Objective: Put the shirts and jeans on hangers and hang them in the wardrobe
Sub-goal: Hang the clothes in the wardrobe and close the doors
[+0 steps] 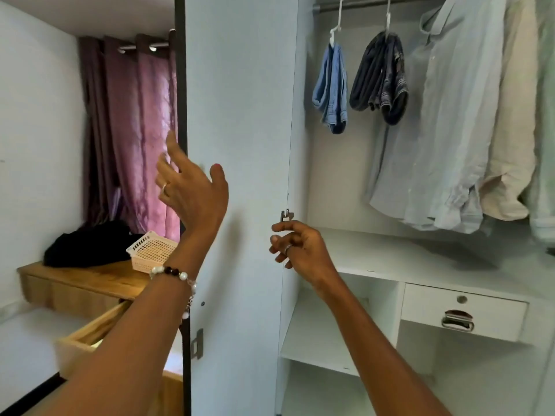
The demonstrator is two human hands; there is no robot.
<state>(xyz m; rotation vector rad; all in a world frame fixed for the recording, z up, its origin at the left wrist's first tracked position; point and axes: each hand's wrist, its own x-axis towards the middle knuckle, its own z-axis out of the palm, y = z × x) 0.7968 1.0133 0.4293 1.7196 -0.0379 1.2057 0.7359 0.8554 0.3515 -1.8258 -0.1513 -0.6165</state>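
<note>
Denim jeans (332, 85) and darker jeans (380, 79) already hang on the rail (360, 4), shirts (444, 115) to their right; I judge the hanging nearly finished. Below the rail, my left hand (189, 187) spreads empty fingers, my right hand (295, 244) curls loosely, holding nothing

Both bare arms reach forward and up. The left hand (192, 187) is raised higher, fingers spread and nearly straight, thumb out, holding nothing; a ring sits on one finger and a bead bracelet (174, 273) circles the wrist. The right hand (295, 246) is lower, fingers loosely curled, empty, a ring on one finger.
</note>
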